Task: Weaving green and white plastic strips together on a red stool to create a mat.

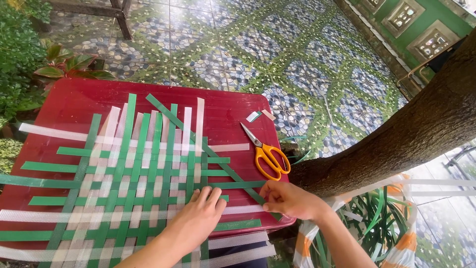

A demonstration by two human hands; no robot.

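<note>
Nearest me, my left hand lies flat, fingers spread open, pressing the woven mat of green and white strips on the red counter. Just right of it, my right hand pinches the near end of a loose green strip that slants across the weave toward the far left. Orange-handled scissors lie beyond, near the tree trunk.
</note>
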